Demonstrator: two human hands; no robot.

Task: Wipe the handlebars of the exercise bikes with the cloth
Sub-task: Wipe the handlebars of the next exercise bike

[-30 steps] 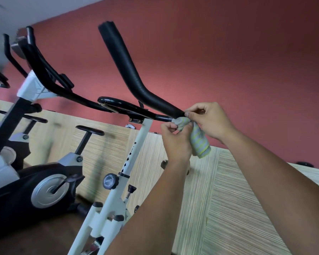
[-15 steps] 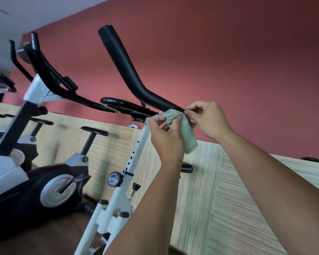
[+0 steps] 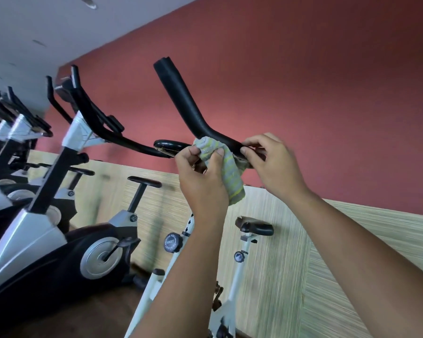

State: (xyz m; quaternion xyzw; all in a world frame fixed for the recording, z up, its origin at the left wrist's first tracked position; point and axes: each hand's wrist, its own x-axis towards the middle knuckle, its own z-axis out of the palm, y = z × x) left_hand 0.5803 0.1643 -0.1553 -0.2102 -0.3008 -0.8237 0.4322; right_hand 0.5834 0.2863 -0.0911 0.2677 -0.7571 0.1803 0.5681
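A black padded handlebar [image 3: 181, 98] of a white exercise bike [image 3: 226, 284] rises up and to the left in the middle of the view. A grey cloth with yellow-green stripes [image 3: 230, 176] is wrapped over the bar near its bend and hangs down below it. My left hand [image 3: 200, 176] grips the cloth against the bar. Just to the right, my right hand [image 3: 269, 162] pinches the cloth's other end at the bar. The bar's base is hidden behind both hands.
A silver and black exercise bike [image 3: 59, 215] with black handlebars [image 3: 88, 113] stands close on the left, more bikes lined up behind it. A red wall [image 3: 303, 81] with striped wood panelling [image 3: 352, 264] runs behind. The white bike's black saddle [image 3: 254, 228] sits below my hands.
My left hand has slid the cloth leftward along the bar toward its bend. The right hand stayed near the bar's base. The camera view has shifted, bringing more bikes into sight.
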